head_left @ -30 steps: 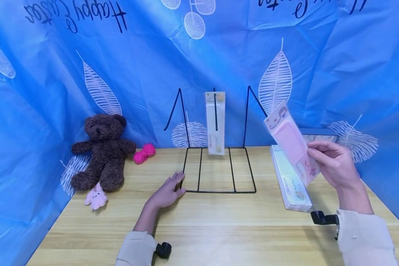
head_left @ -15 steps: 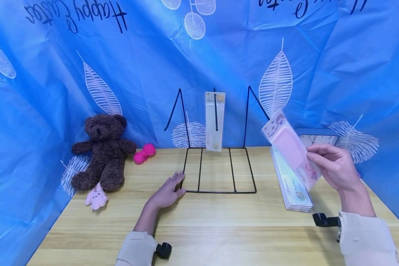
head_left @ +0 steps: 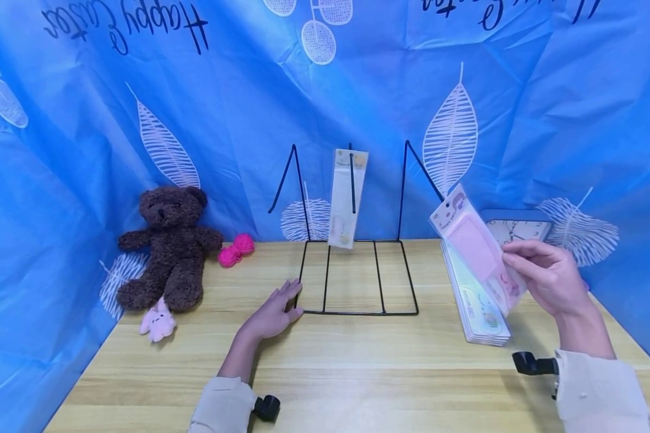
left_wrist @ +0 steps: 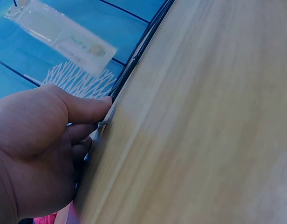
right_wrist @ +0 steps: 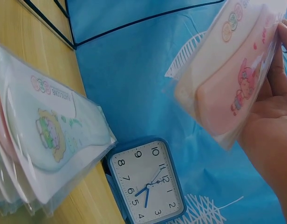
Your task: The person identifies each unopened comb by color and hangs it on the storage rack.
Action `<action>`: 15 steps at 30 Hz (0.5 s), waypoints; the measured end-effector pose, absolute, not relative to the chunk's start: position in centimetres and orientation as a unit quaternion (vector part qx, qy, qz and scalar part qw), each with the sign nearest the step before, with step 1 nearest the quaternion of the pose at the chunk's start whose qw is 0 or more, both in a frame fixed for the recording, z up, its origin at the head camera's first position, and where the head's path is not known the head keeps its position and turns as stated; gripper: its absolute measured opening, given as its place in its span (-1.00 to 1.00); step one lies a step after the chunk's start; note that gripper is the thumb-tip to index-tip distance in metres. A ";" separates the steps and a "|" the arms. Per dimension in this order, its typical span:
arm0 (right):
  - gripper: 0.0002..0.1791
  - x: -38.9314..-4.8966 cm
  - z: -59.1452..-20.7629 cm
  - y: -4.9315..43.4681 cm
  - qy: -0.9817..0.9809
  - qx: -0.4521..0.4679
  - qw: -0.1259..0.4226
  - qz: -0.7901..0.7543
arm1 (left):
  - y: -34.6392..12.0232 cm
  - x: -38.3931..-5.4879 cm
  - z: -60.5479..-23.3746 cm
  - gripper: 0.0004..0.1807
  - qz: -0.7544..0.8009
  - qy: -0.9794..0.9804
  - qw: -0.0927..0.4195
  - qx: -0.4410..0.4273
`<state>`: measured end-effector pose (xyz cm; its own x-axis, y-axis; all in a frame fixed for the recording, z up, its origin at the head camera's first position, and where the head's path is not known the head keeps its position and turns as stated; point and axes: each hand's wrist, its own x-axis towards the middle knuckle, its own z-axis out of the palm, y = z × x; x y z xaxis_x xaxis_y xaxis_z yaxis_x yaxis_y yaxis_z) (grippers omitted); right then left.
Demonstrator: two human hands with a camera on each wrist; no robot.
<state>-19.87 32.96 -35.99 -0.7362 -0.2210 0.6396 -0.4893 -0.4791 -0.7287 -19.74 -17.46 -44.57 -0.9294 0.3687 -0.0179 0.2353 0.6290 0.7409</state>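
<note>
My right hand (head_left: 544,276) pinches the lower right edge of a pink comb (head_left: 473,243) in clear packaging. Its tilted top, with a hang hole, is by the tip of the right hook on a black wire rack (head_left: 398,313); I cannot tell whether they touch. A pale comb (head_left: 348,198) in a similar package hangs on the middle hook, tilted. At the rack's front left corner rests my left hand (head_left: 271,313), fingers extended and thumb against the front wire. Beneath the pink comb lies a stack of packaged combs (head_left: 479,310), the top one pale green.
A blue-rimmed clock (right_wrist: 146,182) stands behind the stack. To the left sit a brown teddy bear (head_left: 168,246), a small pink plush (head_left: 157,322) and a bright pink bow-shaped item (head_left: 235,251). Blue cloth (head_left: 357,90) hangs around the wooden table (head_left: 368,373).
My right hand and the pink comb have moved slightly downward, with the package top now nearer the right hook's tip. The hanging comb's lower end has swung left. My left hand has stayed put.
</note>
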 end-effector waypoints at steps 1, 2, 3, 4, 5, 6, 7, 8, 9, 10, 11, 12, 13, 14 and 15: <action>-0.63 -19.8 -36.0 33.0 -0.507 0.353 0.086 0.782 | -17.5 -19.7 -44.6 -0.34 0.396 0.899 0.085 0.168; -0.64 -19.8 -36.0 33.0 -0.510 0.353 0.087 0.780 | -17.4 -19.7 -44.6 -0.34 0.396 0.899 0.085 0.167; -0.65 -19.8 -36.0 33.0 -0.513 0.354 0.087 0.778 | -17.4 -19.7 -44.6 -0.34 0.396 0.899 0.085 0.167; -0.66 -19.8 -36.0 33.0 -0.515 0.354 0.088 0.776 | -17.4 -19.7 -44.5 -0.34 0.396 0.899 0.085 0.166; -0.68 -19.7 -36.0 33.0 -0.517 0.353 0.089 0.775 | -17.4 -19.7 -44.5 -0.34 0.396 0.899 0.085 0.166; -0.69 -19.7 -36.0 33.0 -0.519 0.353 0.090 0.773 | -17.4 -19.7 -44.5 -0.34 0.396 0.899 0.086 0.166; -0.70 -19.7 -36.0 33.1 -0.521 0.353 0.091 0.772 | -17.4 -19.7 -44.5 -0.34 0.395 0.899 0.086 0.166; -0.70 -19.7 -36.0 33.1 -0.522 0.352 0.091 0.772 | -17.4 -19.7 -44.4 -0.34 0.395 0.899 0.085 0.166; -0.69 -19.7 -36.0 33.1 -0.524 0.350 0.093 0.771 | -17.4 -19.6 -44.4 -0.34 0.395 0.899 0.086 0.167; -0.68 -19.7 -36.0 33.1 -0.526 0.347 0.094 0.770 | -17.4 -19.6 -44.4 -0.34 0.395 0.899 0.086 0.167; -0.67 -19.7 -36.0 33.2 -0.529 0.344 0.096 0.770 | -17.4 -19.6 -44.4 -0.34 0.394 0.900 0.086 0.168; -0.67 -19.7 -36.0 33.2 -0.530 0.341 0.097 0.770 | -17.4 -19.6 -44.4 -0.34 0.395 0.899 0.085 0.170; -0.66 -19.7 -36.0 33.2 -0.531 0.338 0.098 0.771 | -17.5 -19.5 -44.3 -0.34 0.395 0.899 0.084 0.171; -0.65 -19.7 -36.0 33.2 -0.534 0.335 0.098 0.770 | -17.5 -19.5 -44.3 -0.35 0.395 0.899 0.084 0.172; -0.65 -19.7 -36.0 33.2 -0.535 0.333 0.098 0.770 | -17.5 -19.5 -44.3 -0.35 0.395 0.898 0.085 0.173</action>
